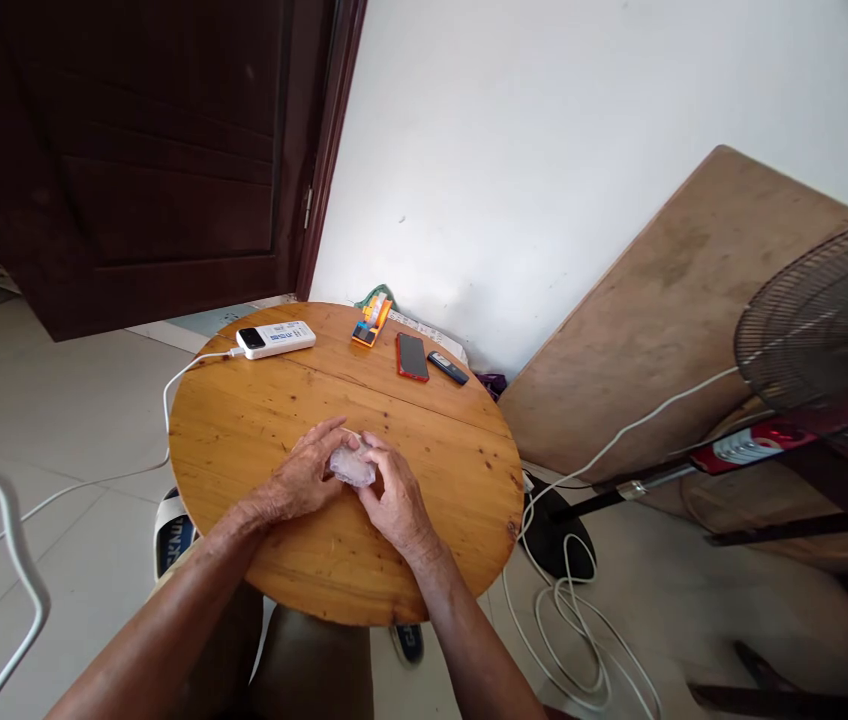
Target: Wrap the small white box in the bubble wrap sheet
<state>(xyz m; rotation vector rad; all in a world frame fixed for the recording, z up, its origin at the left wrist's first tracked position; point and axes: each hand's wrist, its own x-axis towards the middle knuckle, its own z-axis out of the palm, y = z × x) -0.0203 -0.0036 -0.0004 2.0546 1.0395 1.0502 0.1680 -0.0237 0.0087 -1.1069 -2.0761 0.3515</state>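
A small whitish, translucent crumpled bundle, perhaps plastic, is held just over the near middle of the round wooden table. My left hand curls around its left side, with fingertips at its upper edge. On the right, my right hand grips the bundle between thumb and fingers. What lies beneath or inside the bundle cannot be made out.
Along the table's far side are a white power bank with a cable, an orange tape dispenser, a red-edged phone and a dark remote-like object. A fan and coiled cable are at the right.
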